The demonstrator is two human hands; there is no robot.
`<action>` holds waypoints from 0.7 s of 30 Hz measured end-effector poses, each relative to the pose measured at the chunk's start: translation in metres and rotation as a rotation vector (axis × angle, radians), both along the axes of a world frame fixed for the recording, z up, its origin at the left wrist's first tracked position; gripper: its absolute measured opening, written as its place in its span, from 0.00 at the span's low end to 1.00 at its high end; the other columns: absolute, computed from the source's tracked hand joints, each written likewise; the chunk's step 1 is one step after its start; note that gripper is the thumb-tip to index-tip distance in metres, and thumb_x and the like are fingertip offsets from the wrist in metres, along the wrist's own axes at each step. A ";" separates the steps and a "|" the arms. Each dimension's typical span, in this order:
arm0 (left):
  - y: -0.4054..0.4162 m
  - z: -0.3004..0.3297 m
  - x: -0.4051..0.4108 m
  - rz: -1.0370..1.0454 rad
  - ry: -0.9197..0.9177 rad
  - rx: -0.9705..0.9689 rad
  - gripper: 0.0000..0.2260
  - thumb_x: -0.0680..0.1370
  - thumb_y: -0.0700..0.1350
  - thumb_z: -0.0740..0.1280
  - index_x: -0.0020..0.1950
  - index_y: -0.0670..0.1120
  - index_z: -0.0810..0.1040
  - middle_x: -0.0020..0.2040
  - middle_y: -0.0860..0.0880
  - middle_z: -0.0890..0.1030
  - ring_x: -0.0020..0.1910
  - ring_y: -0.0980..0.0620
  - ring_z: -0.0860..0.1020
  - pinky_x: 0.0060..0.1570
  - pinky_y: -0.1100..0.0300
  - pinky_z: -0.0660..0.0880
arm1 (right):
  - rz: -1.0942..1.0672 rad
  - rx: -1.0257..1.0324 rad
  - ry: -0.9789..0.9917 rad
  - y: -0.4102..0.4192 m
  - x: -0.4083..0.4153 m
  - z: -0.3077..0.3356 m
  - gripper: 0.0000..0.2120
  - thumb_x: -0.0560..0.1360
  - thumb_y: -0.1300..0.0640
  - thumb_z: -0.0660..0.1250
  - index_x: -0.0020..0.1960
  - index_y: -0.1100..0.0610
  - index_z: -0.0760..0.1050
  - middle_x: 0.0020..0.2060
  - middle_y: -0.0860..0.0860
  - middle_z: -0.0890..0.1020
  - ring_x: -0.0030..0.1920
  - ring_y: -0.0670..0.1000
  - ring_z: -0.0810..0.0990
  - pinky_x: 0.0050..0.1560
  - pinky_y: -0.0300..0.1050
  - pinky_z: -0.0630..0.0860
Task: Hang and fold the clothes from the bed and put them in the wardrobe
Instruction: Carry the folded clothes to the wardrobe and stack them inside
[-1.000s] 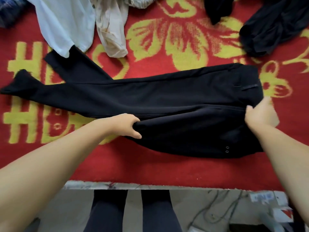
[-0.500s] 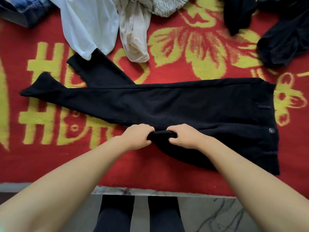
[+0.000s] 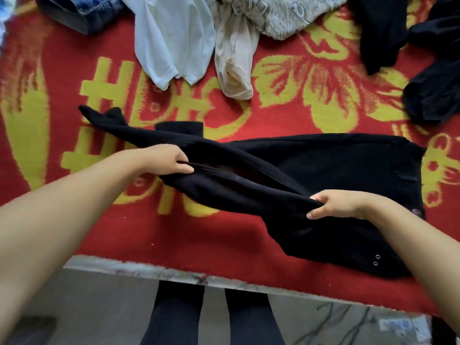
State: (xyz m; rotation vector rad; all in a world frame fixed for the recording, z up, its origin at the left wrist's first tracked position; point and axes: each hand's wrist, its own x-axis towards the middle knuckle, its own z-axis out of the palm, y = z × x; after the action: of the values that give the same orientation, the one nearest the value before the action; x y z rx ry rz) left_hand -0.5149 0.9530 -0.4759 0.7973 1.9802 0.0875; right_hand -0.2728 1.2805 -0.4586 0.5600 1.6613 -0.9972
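Note:
Black trousers (image 3: pixel 336 165) lie across the red and yellow blanket (image 3: pixel 224 235) on the bed, waistband to the right, leg ends to the left. My left hand (image 3: pixel 164 159) grips the leg fabric around mid-length and holds it raised off the blanket. My right hand (image 3: pixel 341 204) pinches a fold of the same trousers nearer the seat. The legs are bunched and pulled rightward, partly doubled over the upper part. The wardrobe is out of view.
At the back lie a pale blue shirt (image 3: pixel 171 38), a beige garment (image 3: pixel 234 61), a patterned cloth (image 3: pixel 286 13), folded jeans (image 3: pixel 79 11) and black clothes (image 3: pixel 433 70). The bed's front edge (image 3: pixel 174 272) runs below, with my legs behind it.
My hands, close together at the trousers' middle half a second ago, have moved apart. The legs have been lifted and drawn to the right, so the leg ends sit further in.

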 end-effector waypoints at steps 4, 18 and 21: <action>-0.059 0.025 -0.016 -0.065 -0.147 -0.429 0.23 0.69 0.71 0.64 0.33 0.53 0.82 0.29 0.60 0.80 0.31 0.62 0.77 0.32 0.67 0.69 | 0.250 0.032 0.079 -0.051 -0.025 -0.014 0.03 0.74 0.56 0.68 0.44 0.48 0.79 0.39 0.46 0.84 0.37 0.42 0.81 0.40 0.34 0.75; -0.210 -0.026 -0.079 -0.046 0.447 -0.521 0.16 0.76 0.58 0.66 0.57 0.48 0.77 0.54 0.47 0.76 0.56 0.46 0.74 0.49 0.55 0.71 | 0.583 0.625 0.270 -0.125 -0.067 -0.068 0.20 0.74 0.38 0.65 0.58 0.51 0.71 0.54 0.50 0.75 0.57 0.53 0.74 0.52 0.48 0.73; -0.206 -0.035 -0.096 0.081 0.683 -0.330 0.13 0.76 0.40 0.63 0.60 0.42 0.73 0.56 0.40 0.73 0.58 0.39 0.71 0.59 0.45 0.66 | 0.306 0.504 0.527 -0.143 -0.099 -0.058 0.11 0.75 0.42 0.65 0.51 0.48 0.75 0.41 0.44 0.74 0.45 0.49 0.75 0.42 0.44 0.69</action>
State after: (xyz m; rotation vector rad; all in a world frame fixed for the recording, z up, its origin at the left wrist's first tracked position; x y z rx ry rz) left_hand -0.6108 0.7475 -0.5106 0.5672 2.5708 -0.5162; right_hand -0.3722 1.1372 -0.5163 0.3592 2.4145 -0.5149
